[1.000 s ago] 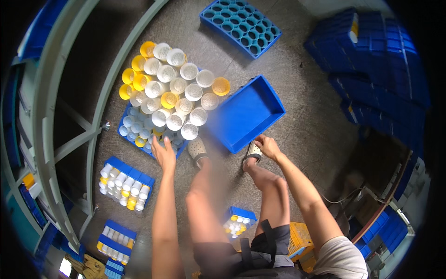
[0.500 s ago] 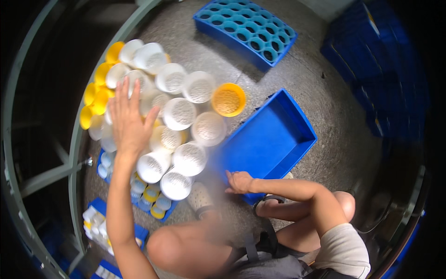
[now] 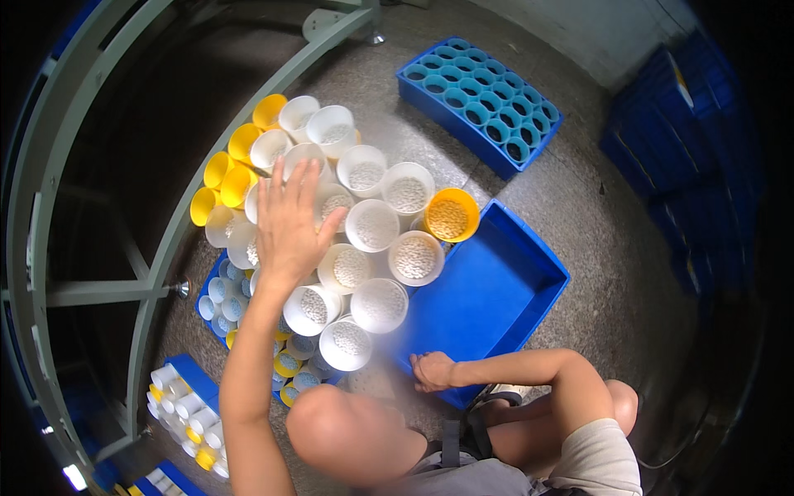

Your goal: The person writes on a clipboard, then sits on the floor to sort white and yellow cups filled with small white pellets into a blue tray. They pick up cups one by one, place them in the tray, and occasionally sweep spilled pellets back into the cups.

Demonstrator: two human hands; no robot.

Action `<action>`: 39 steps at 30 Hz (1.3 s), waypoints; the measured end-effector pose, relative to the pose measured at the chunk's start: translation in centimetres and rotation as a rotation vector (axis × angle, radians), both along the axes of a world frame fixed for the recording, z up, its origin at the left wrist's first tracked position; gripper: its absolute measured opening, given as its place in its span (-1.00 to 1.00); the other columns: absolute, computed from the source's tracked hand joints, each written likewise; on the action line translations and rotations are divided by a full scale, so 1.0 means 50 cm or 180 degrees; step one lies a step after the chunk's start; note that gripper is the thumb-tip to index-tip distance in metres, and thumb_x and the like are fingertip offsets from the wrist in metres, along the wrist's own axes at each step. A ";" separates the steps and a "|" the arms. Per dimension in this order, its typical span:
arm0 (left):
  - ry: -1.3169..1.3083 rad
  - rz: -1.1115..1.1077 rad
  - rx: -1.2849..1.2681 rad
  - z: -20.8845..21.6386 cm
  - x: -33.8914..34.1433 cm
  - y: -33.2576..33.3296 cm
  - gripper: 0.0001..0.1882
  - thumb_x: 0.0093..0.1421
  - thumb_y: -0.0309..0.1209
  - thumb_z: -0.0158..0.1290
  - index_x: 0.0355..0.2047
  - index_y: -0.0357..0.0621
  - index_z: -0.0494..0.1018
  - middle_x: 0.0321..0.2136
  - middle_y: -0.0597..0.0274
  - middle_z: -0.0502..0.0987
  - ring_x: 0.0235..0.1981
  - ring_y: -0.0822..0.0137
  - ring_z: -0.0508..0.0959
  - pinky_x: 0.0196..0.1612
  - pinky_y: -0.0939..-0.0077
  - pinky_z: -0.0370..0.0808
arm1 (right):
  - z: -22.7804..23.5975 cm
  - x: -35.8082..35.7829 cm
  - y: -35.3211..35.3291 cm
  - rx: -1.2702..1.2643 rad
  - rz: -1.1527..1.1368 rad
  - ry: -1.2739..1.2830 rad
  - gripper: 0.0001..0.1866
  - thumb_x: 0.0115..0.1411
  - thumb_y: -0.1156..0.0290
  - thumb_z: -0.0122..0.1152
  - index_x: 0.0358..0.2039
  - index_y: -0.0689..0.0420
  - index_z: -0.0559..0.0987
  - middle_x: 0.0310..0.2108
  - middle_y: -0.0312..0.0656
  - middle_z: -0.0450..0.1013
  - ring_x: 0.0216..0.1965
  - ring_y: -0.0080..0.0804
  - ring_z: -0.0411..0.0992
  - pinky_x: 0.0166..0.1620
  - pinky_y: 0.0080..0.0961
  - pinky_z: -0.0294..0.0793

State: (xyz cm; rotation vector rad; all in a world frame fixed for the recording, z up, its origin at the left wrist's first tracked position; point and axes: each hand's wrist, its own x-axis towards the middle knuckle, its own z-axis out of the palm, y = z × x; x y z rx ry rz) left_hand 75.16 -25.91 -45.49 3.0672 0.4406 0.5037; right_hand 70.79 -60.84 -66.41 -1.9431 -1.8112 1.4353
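Observation:
My left hand lies flat with fingers spread over a cluster of cups. These are mostly white cups holding small pale pellets, packed side by side and some tilted. Several yellow cups stand along the cluster's far left side. One yellow cup with yellowish pellets sits at its right end. My right hand is closed at the near left wall of a blue crate. Its fingers curl at the rim, and their tips are partly hidden. The crate's left end is covered by the cups.
Farther off stands a blue crate filled with teal cups of dark contents. Stacked blue crates rise at the right. More crates of small cups lie at the lower left. A grey metal frame borders the left side.
The whole view has shifted, so cups and crates appear farther right and lower. My left hand stays spread over the cups, and my right hand stays closed at the crate's near side.

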 end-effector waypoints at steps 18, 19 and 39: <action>-0.3131 0.1937 -0.2886 -0.032 -0.201 0.142 -0.31 0.46 -0.06 -0.06 0.35 -0.38 0.16 0.36 -0.18 0.23 0.38 0.04 0.26 0.42 0.18 0.16 | 0.511 0.580 0.233 0.2831 -0.2967 0.1970 -0.67 0.48 0.25 -0.01 0.08 0.19 0.52 -0.22 -0.16 0.56 -0.22 -0.40 0.52 -0.08 -0.43 0.56; -0.3247 0.2057 -0.3753 -0.065 -0.207 0.150 -0.30 0.46 -0.03 -0.07 0.36 -0.36 0.17 0.36 -0.14 0.23 0.39 0.06 0.25 0.43 0.18 0.14 | 0.459 0.611 0.261 0.2750 -0.3476 0.1075 -0.62 0.49 0.22 -0.02 0.16 0.20 0.48 -0.18 -0.18 0.56 -0.15 -0.43 0.50 -0.03 -0.41 0.54; -0.2514 0.1528 -0.5246 -0.208 -0.160 0.115 -0.44 0.42 -0.06 0.00 0.28 -0.14 0.33 0.09 0.12 0.50 0.08 0.30 0.52 0.14 0.36 0.48 | -0.009 0.618 0.275 0.0093 -0.2312 0.0237 -0.67 0.26 0.23 0.31 -0.07 0.16 0.67 -0.21 -0.11 0.65 -0.17 -0.30 0.60 -0.03 -0.34 0.56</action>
